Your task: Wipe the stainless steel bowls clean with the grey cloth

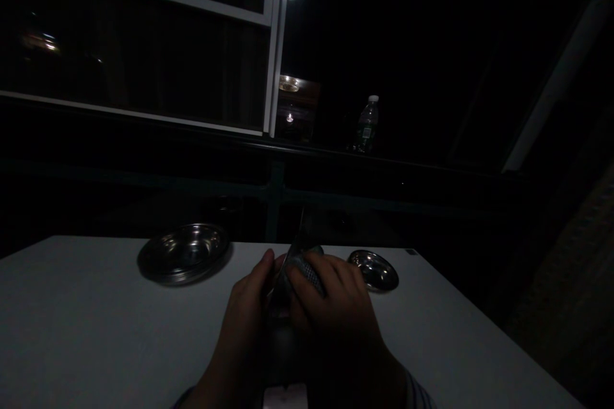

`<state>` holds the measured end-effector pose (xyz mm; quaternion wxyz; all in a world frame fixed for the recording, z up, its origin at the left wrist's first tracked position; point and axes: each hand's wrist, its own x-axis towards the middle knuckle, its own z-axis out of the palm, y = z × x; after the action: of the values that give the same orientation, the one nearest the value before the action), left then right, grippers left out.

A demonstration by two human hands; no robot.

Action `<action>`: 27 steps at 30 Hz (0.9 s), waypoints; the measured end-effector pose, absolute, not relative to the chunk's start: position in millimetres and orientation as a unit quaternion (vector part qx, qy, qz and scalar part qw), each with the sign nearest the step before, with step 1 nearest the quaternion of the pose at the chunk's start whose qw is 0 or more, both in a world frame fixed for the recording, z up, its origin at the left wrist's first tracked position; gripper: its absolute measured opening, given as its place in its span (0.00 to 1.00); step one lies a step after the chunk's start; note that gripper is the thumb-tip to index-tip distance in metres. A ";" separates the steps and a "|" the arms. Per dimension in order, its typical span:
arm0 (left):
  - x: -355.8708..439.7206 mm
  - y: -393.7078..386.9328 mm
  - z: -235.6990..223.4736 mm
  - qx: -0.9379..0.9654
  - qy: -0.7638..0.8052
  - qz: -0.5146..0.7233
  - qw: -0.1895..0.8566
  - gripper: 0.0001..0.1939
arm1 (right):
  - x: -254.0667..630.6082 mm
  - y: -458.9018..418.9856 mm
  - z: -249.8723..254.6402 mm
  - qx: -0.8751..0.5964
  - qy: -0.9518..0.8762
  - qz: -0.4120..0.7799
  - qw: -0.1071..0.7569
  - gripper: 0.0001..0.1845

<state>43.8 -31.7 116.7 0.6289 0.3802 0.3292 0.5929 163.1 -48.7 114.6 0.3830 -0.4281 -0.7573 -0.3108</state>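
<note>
The scene is very dark. My left hand (244, 326) and my right hand (336, 307) meet over the white table (96, 332) near its front edge. The left hand's fingers are closed round a thin metal thing (296, 236) that stands on edge and rises between the hands; I cannot tell whether it is a plate or a blade. With curled fingers, my right hand presses a grey mesh scrubber (307, 273) against that thing. Below the hands everything is in shadow.
A large steel plate (185, 259) lies on the table to the left of the hands, a small steel dish (377, 270) to the right. Behind the table runs a dark ledge with a water bottle (367, 124). A white window frame (273, 45) stands above.
</note>
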 end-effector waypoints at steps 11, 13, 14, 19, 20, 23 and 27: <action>45.4 -37.8 132.7 0.237 0.281 0.612 0.700 0.11 | 153.5 -46.0 104.2 -0.375 -0.760 -0.357 0.392 0.11; 44.4 -36.1 129.5 0.243 0.281 0.622 0.690 0.10 | 153.0 -46.5 103.3 -0.380 -0.762 -0.353 0.387 0.11; 43.7 -34.8 127.0 0.254 0.285 0.622 0.683 0.10 | 152.8 -47.1 103.3 -0.382 -0.763 -0.352 0.386 0.11; 40.4 -31.0 119.5 0.345 0.351 0.624 0.606 0.15 | 152.2 -48.9 105.1 -0.400 -0.753 -0.340 0.397 0.13; 40.3 -31.8 120.8 0.361 0.369 0.626 0.585 0.15 | 152.7 -48.8 106.1 -0.407 -0.748 -0.337 0.402 0.13; 41.4 -37.3 128.4 0.383 0.415 0.617 0.548 0.16 | 157.2 -47.9 110.7 -0.418 -0.738 -0.333 0.412 0.13; 44.4 -44.7 134.9 0.395 0.421 0.602 0.551 0.15 | 169.7 -47.8 118.6 -0.433 -0.749 -0.291 0.408 0.15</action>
<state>44.4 -44.7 134.9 0.5514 0.3949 0.4210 0.6023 169.7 -47.8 118.6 0.4078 -0.4327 -0.7494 -0.2912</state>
